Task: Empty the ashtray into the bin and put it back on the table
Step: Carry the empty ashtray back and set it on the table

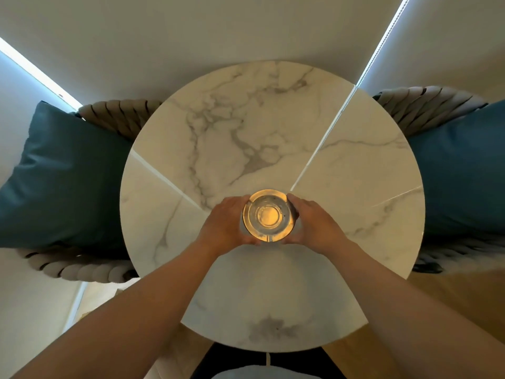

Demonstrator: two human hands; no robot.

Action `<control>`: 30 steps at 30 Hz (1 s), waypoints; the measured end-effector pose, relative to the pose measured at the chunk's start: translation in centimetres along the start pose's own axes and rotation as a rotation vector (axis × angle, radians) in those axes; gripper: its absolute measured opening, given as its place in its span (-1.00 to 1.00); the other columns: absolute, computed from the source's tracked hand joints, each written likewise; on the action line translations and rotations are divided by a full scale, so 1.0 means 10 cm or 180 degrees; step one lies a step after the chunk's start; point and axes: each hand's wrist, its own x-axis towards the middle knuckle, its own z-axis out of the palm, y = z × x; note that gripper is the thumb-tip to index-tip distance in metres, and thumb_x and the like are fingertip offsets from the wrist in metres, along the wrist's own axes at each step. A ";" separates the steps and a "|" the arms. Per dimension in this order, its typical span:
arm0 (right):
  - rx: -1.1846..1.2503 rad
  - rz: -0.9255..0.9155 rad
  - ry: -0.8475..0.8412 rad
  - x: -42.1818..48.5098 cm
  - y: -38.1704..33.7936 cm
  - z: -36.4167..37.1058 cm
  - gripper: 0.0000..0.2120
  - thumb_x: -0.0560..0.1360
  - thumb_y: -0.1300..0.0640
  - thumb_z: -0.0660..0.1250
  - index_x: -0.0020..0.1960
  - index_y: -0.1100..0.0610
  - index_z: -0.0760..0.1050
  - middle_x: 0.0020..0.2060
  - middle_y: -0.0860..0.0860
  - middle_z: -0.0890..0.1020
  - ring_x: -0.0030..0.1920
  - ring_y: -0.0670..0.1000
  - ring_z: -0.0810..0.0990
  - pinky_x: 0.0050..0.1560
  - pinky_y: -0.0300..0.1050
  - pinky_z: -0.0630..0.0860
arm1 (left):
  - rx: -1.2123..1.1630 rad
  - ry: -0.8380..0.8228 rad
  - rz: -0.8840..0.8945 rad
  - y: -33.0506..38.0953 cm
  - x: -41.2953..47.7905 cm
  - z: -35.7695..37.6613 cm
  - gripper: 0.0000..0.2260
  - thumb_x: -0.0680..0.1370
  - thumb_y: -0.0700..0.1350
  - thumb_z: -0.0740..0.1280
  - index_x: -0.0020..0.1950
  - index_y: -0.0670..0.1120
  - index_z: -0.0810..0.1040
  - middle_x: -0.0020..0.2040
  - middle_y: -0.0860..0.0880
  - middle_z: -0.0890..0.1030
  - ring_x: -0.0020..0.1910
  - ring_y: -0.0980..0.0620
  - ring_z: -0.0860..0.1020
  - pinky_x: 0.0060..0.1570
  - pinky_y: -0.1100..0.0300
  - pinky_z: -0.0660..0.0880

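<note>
- I see a round glass ashtray (269,214) over the round marble table (273,127), near the table's middle and slightly toward the edge closest to me.
- My left hand (228,222) cups the ashtray's left side, fingers curled around its rim and touching the glass.
- My right hand (314,221) mirrors it on the ashtray's right side, fingers wrapped around the rim.
- Both hands grip the ashtray between them; I cannot tell whether its base touches the table.
- The ashtray glows amber, and its bowl looks clear, with notches showing in the rim.
- A teal cushion (62,176) sits on a woven-rope chair (82,266) left of the table.
- A second teal cushion (461,170) sits right of the table.
</note>
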 end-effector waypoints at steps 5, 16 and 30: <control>-0.0271 -0.0015 0.0238 0.42 0.04 -0.03 0.00 0.12 -0.15 0.65 0.45 0.03 0.32 0.21 -0.01 0.53 0.23 0.09 0.42 0.25 -0.03 0.40 | 0.0031 -0.0045 0.0122 -0.18 0.46 -0.10 -0.12 0.08 0.19 0.61 0.33 0.08 0.38 0.21 0.02 0.56 0.20 -0.03 0.46 0.17 0.07 0.41; -0.0601 -0.0169 0.0489 0.86 0.14 -0.10 0.06 0.04 -0.21 0.66 0.40 0.19 0.37 0.33 0.06 0.46 0.42 0.17 0.30 0.45 0.05 0.24 | 0.0245 -0.0345 0.0008 -0.37 0.96 -0.13 0.01 0.10 0.20 0.62 0.45 -0.04 0.28 0.42 -0.05 0.40 0.51 -0.07 0.16 0.42 0.03 0.18; -0.0857 0.0105 0.0491 0.84 0.18 0.04 0.05 0.12 -0.24 0.61 0.47 0.09 0.26 0.43 0.01 0.33 0.55 0.12 0.07 0.49 0.06 0.12 | 0.0633 -0.0327 0.0179 -0.39 1.03 -0.05 -0.01 0.13 0.14 0.63 0.44 -0.13 0.29 0.43 -0.09 0.36 0.51 -0.11 0.13 0.41 0.07 0.08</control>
